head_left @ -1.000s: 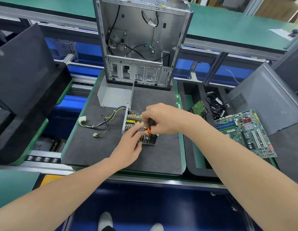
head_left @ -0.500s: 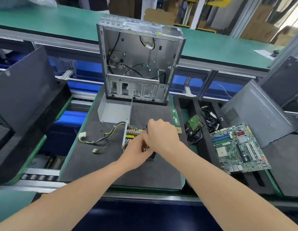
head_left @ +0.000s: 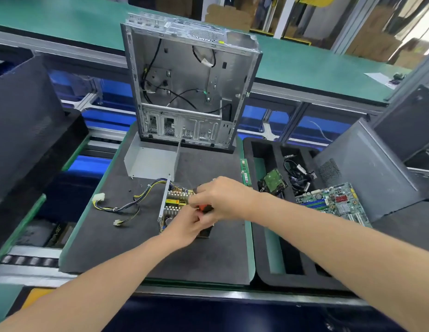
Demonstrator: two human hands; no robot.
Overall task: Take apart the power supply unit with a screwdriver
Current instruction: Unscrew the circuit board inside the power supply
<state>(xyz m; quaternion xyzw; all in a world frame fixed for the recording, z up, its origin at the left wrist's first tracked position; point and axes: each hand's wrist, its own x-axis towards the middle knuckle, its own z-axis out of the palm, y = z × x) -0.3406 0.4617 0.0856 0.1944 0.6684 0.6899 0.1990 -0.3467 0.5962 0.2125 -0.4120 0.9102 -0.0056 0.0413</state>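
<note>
Both hands shifted slightly over power supply unit (head_left: 175, 207), frame centre on mat (head_left: 113, 240); right hand (head_left: 223, 197) gripping orange screwdriver (head_left: 204, 208); left hand (head_left: 187, 224) grip unclear; probably repositioning onto another board screw.

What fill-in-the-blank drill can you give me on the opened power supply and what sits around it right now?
1. The right hand grips a screwdriver handle coloured black and ____.
2. The bare grey metal computer case stands ____ the opened power supply unit.
3. The green motherboard lies to the ____ of both hands.
4. The yellow-and-black cable bundle trails to the supply's ____.

Missing words: orange; behind; right; left
</note>
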